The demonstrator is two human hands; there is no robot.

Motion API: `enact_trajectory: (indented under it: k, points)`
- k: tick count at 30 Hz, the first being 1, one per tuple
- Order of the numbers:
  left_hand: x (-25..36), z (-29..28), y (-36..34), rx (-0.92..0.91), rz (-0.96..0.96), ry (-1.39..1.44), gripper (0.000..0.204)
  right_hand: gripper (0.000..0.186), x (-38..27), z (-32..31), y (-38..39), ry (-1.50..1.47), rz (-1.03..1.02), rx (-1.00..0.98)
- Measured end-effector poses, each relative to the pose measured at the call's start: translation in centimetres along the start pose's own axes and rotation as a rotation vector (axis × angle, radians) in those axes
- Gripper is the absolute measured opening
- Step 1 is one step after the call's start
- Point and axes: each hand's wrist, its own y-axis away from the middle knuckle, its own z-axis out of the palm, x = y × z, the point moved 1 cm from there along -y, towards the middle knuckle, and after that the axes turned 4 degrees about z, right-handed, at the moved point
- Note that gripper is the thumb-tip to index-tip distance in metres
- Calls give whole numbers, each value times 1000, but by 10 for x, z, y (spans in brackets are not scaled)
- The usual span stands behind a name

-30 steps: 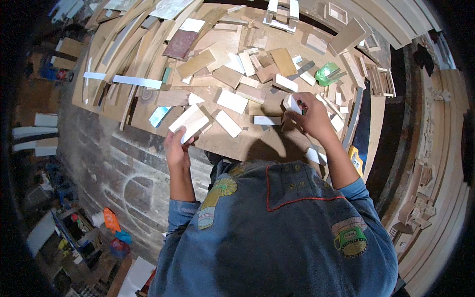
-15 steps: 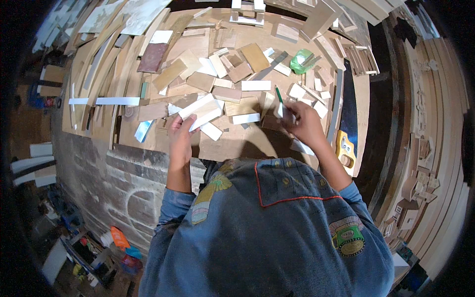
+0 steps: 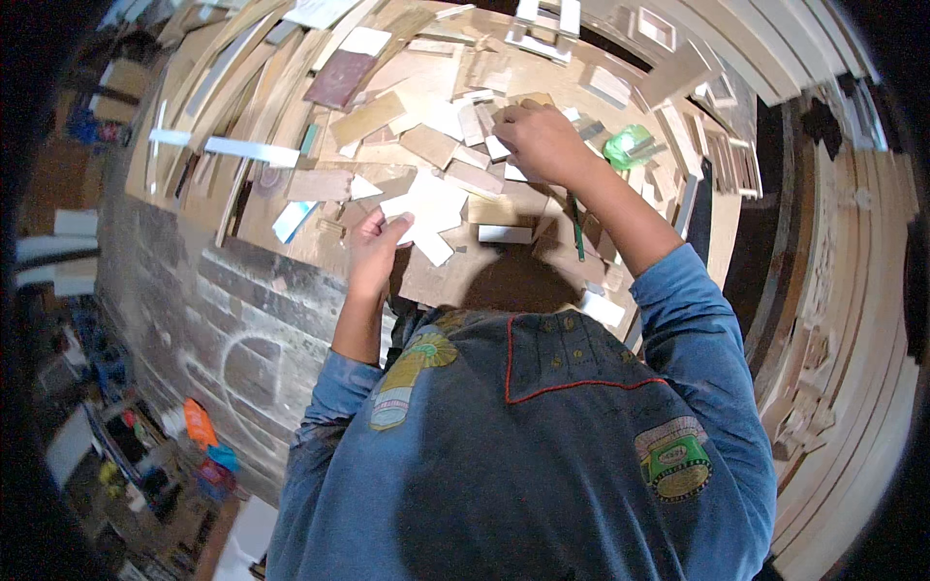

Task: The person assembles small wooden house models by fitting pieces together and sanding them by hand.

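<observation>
My left hand (image 3: 376, 250), at the near left of the bench, pinches a pale rectangular wood piece (image 3: 418, 208) with thumb and fingers. Glare washes that piece together with other pale pieces beside it. My right hand (image 3: 544, 143) reaches over the middle of the wood pile, fingers bent down. A small white block (image 3: 497, 148) shows at its fingertips; the fingers' undersides are hidden. Below the right wrist is a green pencil (image 3: 579, 232), seemingly lying on the bench. Brown and tan offcuts (image 3: 429, 144) surround both hands.
Long wood strips (image 3: 254, 107) lie along the bench's left side. A crumpled green plastic bag (image 3: 632, 145) sits right of my right hand. White-edged frames (image 3: 544, 29) stand at the back. Long boards (image 3: 862, 290) line the far right. An orange item (image 3: 200, 423) is at lower left.
My right hand has moved away from me and left, onto the pile, with the white block. The pencil is no longer between its fingers. My left hand keeps its piece; the view has tilted.
</observation>
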Motion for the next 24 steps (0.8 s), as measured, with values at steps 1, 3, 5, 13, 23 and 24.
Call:
enact_trajectory:
  k: [1,3,5,13,23,24]
  points:
    - [-4,2,1,-17,20,-32,22,19,0,0,-2,13,-26,0]
    - [-10,7,1,-60,57,-103,20,20,2,-2,-5,38,-66,2]
    - [-16,9,-3,-81,97,-246,21,23,5,-2,-8,26,-59,-41]
    - [20,19,-1,124,431,-984,39,29,24,-2,-12,-243,247,-130]
    - [60,66,-2,-473,-149,172,58,29,-22,-45,15,-1543,488,-311]
    - [59,74,-3,-554,-337,388,63,31,-28,-51,19,-1510,488,-325]
